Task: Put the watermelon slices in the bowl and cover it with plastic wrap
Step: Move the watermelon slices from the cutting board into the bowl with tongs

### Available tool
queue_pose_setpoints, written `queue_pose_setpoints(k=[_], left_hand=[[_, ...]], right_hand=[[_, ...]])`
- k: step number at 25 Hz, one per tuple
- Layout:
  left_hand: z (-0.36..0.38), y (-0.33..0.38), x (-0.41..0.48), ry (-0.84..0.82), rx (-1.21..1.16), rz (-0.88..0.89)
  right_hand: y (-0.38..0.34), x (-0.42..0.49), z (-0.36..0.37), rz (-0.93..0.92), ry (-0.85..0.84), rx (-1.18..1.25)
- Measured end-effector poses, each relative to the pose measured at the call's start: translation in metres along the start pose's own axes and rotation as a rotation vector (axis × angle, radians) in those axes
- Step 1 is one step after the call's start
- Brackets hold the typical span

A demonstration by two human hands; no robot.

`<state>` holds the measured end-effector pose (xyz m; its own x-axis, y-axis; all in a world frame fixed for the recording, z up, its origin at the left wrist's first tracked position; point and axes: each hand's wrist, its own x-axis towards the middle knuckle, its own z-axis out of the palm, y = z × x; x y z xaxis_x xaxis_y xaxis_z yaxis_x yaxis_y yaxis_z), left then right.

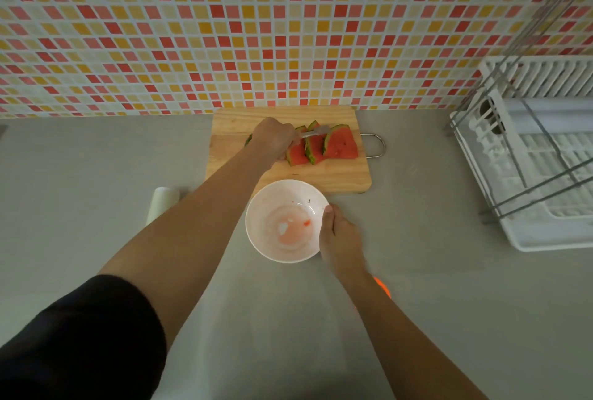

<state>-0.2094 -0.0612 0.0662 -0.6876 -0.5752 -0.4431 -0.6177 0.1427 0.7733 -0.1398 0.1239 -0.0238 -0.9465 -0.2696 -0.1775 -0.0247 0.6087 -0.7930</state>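
The cutting board (337, 175) lies at twelve o'clock of the bowl (256, 207) and carries the watermelon slices (340, 146). Your left hand (272, 140) curls round metal tongs (313, 133) over them. Your right hand (340, 239) grips the bowl's three o'clock rim, thumb on top.

Grey counter (417, 287) bears board (340, 176), bowl (263, 241), wrap roll (162, 204) (rack (552, 241) too).

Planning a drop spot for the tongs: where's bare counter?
Bare counter between bowl and dish rack; also left of the cutting board, between wrap roll and tiled wall. Crowded: board middle, with watermelon slices, left hand and tongs; right hand grips the bowl.
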Motion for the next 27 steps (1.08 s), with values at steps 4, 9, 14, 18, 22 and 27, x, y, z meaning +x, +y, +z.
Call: queue_pose_setpoints(k=[4, 9, 14, 18, 22, 27], left_hand=[[-0.013, -0.001, -0.004, 0.034, 0.133, 0.061], [-0.002, -0.004, -0.007, -0.014, 0.234, 0.068], [0.008, 0.008, 0.002, -0.046, 0.396, 0.137], [0.013, 0.012, 0.005, 0.014, 0.386, 0.15], [0.014, 0.014, 0.003, 0.028, 0.298, 0.127], [0.011, 0.018, -0.003, 0.017, 0.209, 0.095]], right_hand=[[-0.002, -0.001, 0.0, -0.001, -0.001, 0.023], [-0.003, -0.001, -0.002, -0.017, -0.023, 0.018], [-0.001, -0.001, 0.0, 0.011, -0.018, 0.008], [-0.001, 0.0, 0.0, 0.012, -0.017, 0.004], [0.0, 0.0, 0.0, 0.013, -0.019, 0.002], [0.0, 0.001, 0.001, 0.022, -0.019, 0.011]])
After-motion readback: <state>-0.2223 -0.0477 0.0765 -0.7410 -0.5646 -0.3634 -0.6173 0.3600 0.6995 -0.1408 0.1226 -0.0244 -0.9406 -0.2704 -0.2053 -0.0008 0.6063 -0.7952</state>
